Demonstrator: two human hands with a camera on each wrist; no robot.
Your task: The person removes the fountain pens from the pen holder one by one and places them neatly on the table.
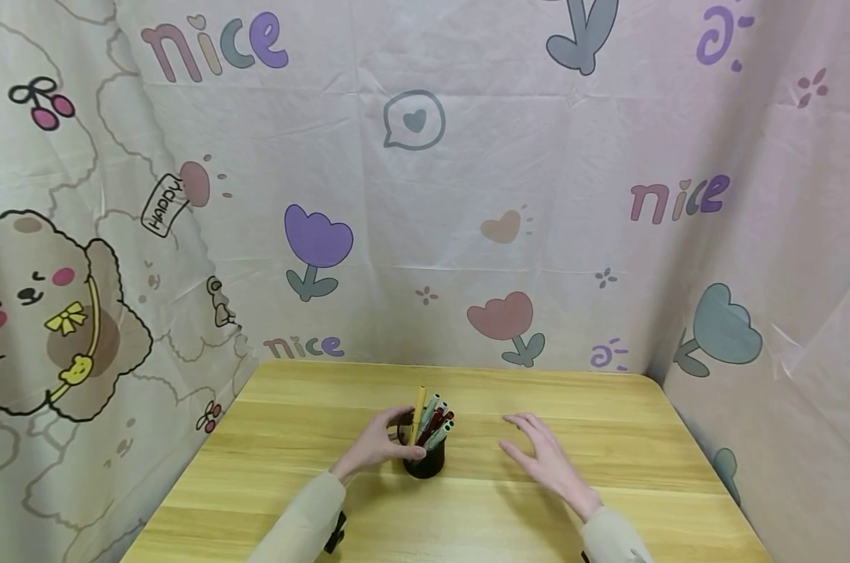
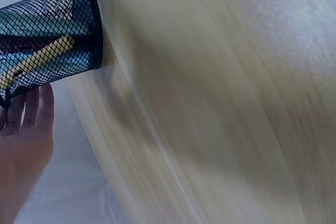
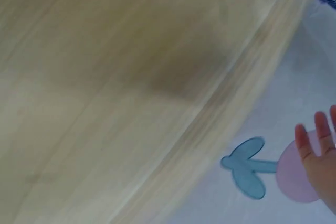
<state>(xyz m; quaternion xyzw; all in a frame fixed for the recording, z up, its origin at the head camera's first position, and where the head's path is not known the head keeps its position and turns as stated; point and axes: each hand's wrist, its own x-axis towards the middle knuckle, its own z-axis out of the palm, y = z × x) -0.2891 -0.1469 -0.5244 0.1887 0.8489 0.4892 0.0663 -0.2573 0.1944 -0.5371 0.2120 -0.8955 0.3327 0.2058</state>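
A black mesh pen holder [image 1: 425, 467] stands upright near the middle of the table, filled with several pens [image 1: 439, 428] in pale green and dark red. One yellow stick-like pen [image 1: 419, 416] rises above the others on the left. My left hand [image 1: 375, 442] grips the holder from its left side near the top, thumb in front and fingers behind. Through the mesh [image 2: 79, 24], the left wrist view shows the yellow pen's lower end [image 2: 58, 48]. To the right of the holder, my right hand [image 1: 547, 461] hovers over the table with fingers spread loosely, holding nothing.
The wood-grain table [image 1: 291, 469] has rounded far corners. A patterned cloth [image 1: 425, 195] hangs behind it and along both sides, close to its edges.
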